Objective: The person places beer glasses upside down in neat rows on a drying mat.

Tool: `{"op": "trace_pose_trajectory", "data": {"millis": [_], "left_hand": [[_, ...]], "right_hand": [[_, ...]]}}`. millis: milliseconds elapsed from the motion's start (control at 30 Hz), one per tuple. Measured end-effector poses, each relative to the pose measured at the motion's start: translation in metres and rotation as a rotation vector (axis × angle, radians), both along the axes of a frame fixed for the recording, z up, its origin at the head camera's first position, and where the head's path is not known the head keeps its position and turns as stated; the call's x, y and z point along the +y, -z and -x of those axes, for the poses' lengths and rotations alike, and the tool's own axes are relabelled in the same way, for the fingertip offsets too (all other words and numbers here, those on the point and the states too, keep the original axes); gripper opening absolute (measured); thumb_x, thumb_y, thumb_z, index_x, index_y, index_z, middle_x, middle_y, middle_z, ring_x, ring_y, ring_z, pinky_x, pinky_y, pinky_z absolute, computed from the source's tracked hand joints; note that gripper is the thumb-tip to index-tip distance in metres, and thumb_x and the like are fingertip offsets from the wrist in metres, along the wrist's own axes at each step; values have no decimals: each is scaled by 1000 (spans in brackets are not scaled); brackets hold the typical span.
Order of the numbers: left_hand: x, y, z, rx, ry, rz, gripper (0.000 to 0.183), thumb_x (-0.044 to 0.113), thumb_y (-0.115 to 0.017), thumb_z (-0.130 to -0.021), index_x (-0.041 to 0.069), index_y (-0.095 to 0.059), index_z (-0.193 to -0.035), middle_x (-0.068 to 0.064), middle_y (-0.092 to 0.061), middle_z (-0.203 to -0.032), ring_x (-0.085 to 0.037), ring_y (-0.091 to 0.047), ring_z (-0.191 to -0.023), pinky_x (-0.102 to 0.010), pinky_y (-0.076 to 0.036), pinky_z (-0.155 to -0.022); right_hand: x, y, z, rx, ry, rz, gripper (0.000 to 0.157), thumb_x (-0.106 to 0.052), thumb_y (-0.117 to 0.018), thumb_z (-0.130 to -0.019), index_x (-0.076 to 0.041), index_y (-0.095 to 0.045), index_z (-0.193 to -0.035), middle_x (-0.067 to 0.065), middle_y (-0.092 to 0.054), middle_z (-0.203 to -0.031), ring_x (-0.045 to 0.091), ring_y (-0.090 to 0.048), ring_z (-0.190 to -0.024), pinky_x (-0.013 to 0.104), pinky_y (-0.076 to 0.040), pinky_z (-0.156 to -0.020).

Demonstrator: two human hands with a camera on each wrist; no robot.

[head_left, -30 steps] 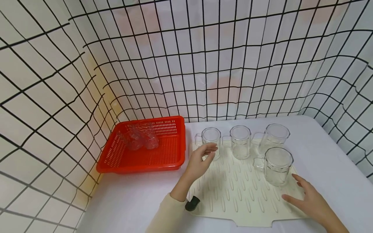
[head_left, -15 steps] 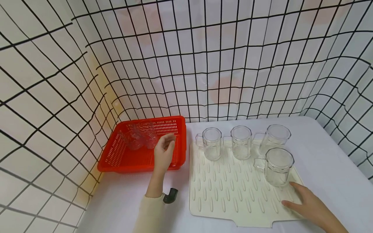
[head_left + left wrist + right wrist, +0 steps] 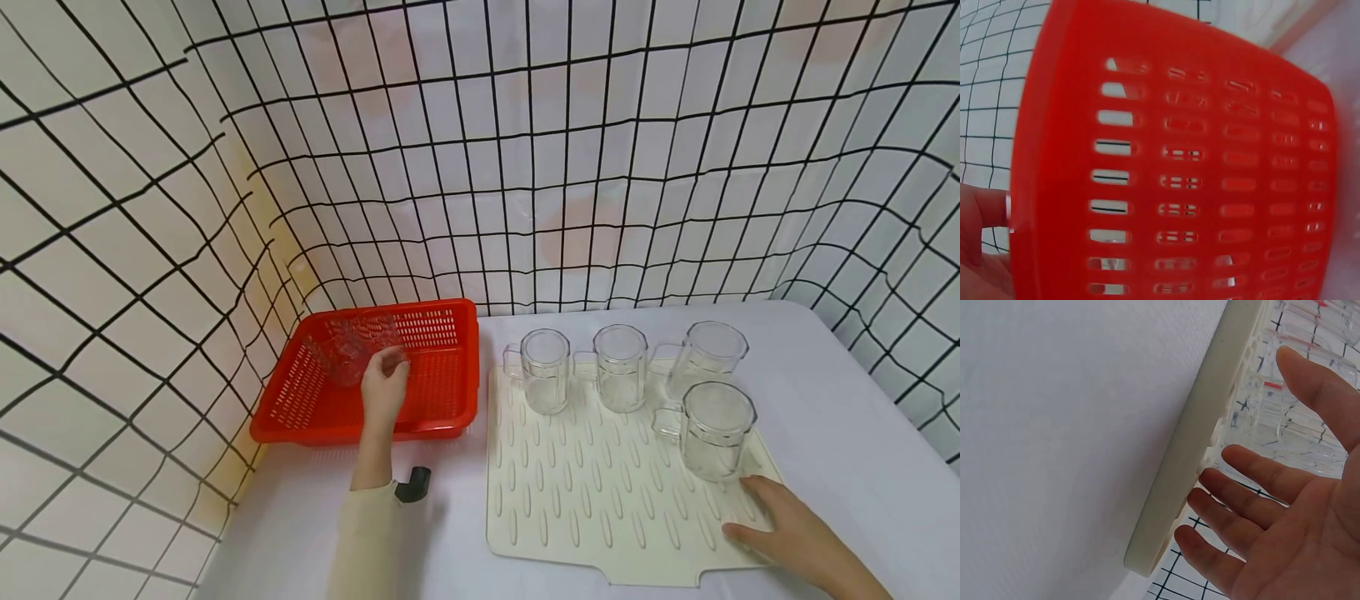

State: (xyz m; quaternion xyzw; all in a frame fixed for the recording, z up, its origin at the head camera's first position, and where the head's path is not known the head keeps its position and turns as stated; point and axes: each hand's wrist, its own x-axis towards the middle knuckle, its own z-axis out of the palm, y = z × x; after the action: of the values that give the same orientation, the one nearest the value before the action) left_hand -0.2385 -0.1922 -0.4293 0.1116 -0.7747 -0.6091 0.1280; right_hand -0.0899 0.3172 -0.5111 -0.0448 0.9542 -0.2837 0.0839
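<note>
My left hand (image 3: pixel 385 387) is over the red plastic basket (image 3: pixel 442 425), its bent fingers right at the clear glass mugs (image 3: pixel 347 354) lying inside. It overlaps the right-hand mug of these, and I cannot tell whether the fingers grip it. In the left wrist view, the basket's slotted wall (image 3: pixel 1210 137) hides most of this hand (image 3: pixel 982 231). My right hand (image 3: pixel 787 533) is at the right front corner of the cream drying mat (image 3: pixel 585 517), thumb and fingers spread and holding nothing. Just beyond it stands a glass mug (image 3: pixel 714 442).
Along the mat's back edge stand three more clear glass mugs, a left one (image 3: pixel 546 375), a middle one (image 3: pixel 621 371) and a right one (image 3: pixel 707 358), handles pointing left. Black wire grid (image 3: pixel 525 167) surrounds the white table (image 3: pixel 465 550) at the back and sides.
My left hand has moved left from over the mat into the basket, up to the mugs. My right hand has drawn slightly back toward me from the nearest mug.
</note>
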Motion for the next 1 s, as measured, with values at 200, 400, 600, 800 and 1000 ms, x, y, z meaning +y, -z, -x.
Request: {"op": "trace_pose_trajectory", "data": {"millis": [200,400,600,800,1000], "left_hand": [[-8,-1,8,-160,-43,33,45,17,-50,-99,1,-41,-140,-19,-46,-137,-36,-46,-121,-51,-40,-101],[-13,-1,17,-251,-68,31,51,20,-49,-99,-2,-36,-143,-24,-41,-141,-39,-44,-124,-52,-38,-103],[-14,2,22,-300,-29,-5,54,22,-48,-100,-4,-33,-145,-25,-38,-144,-39,-39,-130,-53,-33,-107],[-12,4,23,-311,-13,-20,54,21,-49,-100,-4,-32,-145,-25,-41,-142,-38,-41,-127,-51,-33,-108],[-10,2,29,-317,43,-68,57,21,-50,-100,-7,-30,-146,-26,-38,-144,-38,-38,-132,-50,-31,-110]], "right_hand": [[-1,-2,-2,16,-6,13,82,-35,-74,-85,24,-37,-128,48,-35,-130,64,-33,-118,70,-32,-92],[-1,-2,-3,22,-1,11,82,-36,-75,-83,23,-39,-128,47,-36,-130,62,-34,-118,70,-32,-91],[0,-1,-3,22,-5,1,82,-37,-75,-83,23,-40,-127,47,-38,-129,62,-36,-118,69,-33,-91],[-1,-3,-5,47,-3,-1,80,-35,-77,-82,22,-43,-126,46,-41,-128,61,-38,-117,68,-34,-91],[-2,-4,-5,66,0,4,76,-30,-77,-82,23,-43,-125,46,-40,-128,62,-37,-117,68,-34,-91]]}}
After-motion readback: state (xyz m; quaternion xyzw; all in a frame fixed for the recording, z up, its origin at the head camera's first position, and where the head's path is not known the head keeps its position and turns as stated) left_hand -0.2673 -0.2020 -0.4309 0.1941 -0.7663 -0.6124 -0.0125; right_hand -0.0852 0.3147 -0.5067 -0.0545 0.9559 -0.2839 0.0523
